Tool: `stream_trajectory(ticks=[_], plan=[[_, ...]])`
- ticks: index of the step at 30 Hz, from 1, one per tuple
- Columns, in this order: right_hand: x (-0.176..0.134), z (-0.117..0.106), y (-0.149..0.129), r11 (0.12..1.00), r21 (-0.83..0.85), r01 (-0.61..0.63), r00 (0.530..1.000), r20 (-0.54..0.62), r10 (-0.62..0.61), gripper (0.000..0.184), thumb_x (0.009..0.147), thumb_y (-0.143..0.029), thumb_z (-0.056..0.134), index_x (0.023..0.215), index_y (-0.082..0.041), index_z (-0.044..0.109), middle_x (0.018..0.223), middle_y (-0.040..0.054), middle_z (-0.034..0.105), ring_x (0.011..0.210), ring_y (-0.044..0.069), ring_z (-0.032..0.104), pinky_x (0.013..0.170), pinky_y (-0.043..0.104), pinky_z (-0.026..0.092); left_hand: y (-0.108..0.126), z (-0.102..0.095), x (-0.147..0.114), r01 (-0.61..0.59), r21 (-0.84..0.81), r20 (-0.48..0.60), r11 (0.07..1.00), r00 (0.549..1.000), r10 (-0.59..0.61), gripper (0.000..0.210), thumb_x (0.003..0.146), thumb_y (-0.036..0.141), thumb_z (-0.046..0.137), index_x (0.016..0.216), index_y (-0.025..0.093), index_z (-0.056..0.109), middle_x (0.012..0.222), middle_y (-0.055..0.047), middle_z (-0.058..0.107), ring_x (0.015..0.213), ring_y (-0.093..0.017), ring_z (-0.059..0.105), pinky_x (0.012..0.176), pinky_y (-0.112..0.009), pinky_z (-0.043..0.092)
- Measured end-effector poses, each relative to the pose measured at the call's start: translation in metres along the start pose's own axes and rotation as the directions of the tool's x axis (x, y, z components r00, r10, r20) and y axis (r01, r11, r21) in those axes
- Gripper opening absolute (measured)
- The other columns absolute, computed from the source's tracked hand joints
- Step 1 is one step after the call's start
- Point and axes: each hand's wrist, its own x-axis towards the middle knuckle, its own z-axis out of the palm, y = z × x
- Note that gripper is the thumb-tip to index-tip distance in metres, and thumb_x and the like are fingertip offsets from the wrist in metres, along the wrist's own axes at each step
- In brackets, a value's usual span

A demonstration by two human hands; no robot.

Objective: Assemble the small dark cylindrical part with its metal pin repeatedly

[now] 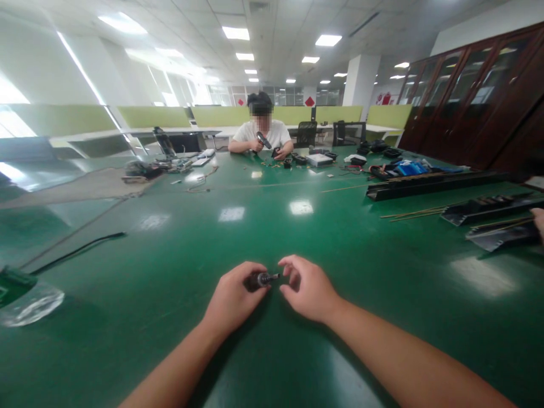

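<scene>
Above the green tabletop (182, 238), the left hand (233, 292) already grips a dark bit-tipped tool (262, 279), while the right hand (312, 289), half-curled and seemingly empty beside the tip, has yet to take hold.

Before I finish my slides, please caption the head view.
Left hand holds a dark tool; right hand curls beside its tip.

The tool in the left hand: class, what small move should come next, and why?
Probably closing the right hand on the metal tip: the tip points toward that open hand, while the left hand holds the tool.
</scene>
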Motion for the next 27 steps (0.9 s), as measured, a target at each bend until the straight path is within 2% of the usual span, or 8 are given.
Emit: stream_trajectory(ticks=[5, 10, 13, 19, 27], plan=[[-0.0014, 0.002, -0.0028, 0.999, -0.018, 0.038, 0.998, 0.056, -0.037, 0.032, 0.071, -0.012, 0.068, 0.101, -0.023, 0.065, 0.09, 0.0008, 0.067, 0.078, 0.017, 0.061, 0.072, 0.028, 0.048, 0.0045, 0.0021, -0.0042, -0.093, -0.125, 0.039, 0.988, 0.994, 0.099, 0.02, 0.082, 0.016, 0.065, 0.098, 0.028, 0.068, 0.097, 0.002, 0.066, 0.091, -0.014, 0.061, 0.082, -0.025, 0.047], [-0.0016, 0.0011, -0.0013, 0.999, -0.024, 0.034, 0.998, 0.057, -0.033, 0.022, 0.073, -0.012, 0.067, 0.092, -0.022, 0.067, 0.087, 0.0012, 0.067, 0.081, 0.018, 0.062, 0.073, 0.028, 0.047, 0.0026, 0.0055, -0.0065, -0.083, -0.13, 0.04, 0.988, 0.995, 0.089, 0.028, 0.081, 0.015, 0.066, 0.106, 0.028, 0.066, 0.101, 0.002, 0.067, 0.094, -0.015, 0.062, 0.085, -0.027, 0.047], [-0.002, 0.0016, -0.0007, 0.999, -0.031, 0.03, 0.998, 0.054, -0.028, 0.021, 0.072, -0.011, 0.068, 0.09, -0.022, 0.067, 0.086, 0.0009, 0.066, 0.079, 0.018, 0.061, 0.07, 0.028, 0.046, 0.0013, 0.0063, -0.0078, -0.046, -0.117, -0.008, 0.992, 0.999, 0.045, 0.037, 0.077, 0.014, 0.069, 0.112, 0.026, 0.063, 0.103, 0.0, 0.068, 0.094, -0.017, 0.063, 0.085, -0.029, 0.047], [-0.0015, 0.0021, -0.0004, 1.0, -0.003, 0.017, 0.999, 0.049, -0.017, 0.025, 0.072, -0.009, 0.066, 0.093, -0.022, 0.067, 0.085, -0.0004, 0.065, 0.072, 0.015, 0.059, 0.067, 0.026, 0.046, 0.0049, 0.0025, -0.0055, -0.038, -0.131, 0.006, 0.991, 0.999, 0.039, 0.017, 0.077, 0.013, 0.067, 0.091, 0.023, 0.063, 0.088, 0.002, 0.066, 0.082, -0.016, 0.061, 0.075, -0.027, 0.045], [-0.0005, 0.0049, 0.0031, 0.999, 0.049, 0.001, 0.998, 0.062, -0.004, 0.029, 0.071, -0.007, 0.066, 0.096, -0.022, 0.067, 0.084, -0.0007, 0.065, 0.073, 0.015, 0.061, 0.064, 0.025, 0.047, 0.001, 0.0062, -0.0055, -0.079, -0.179, 0.038, 0.981, 0.995, 0.087, 0.018, 0.078, 0.012, 0.067, 0.092, 0.023, 0.063, 0.093, 0.001, 0.065, 0.087, -0.015, 0.06, 0.079, -0.027, 0.044]])
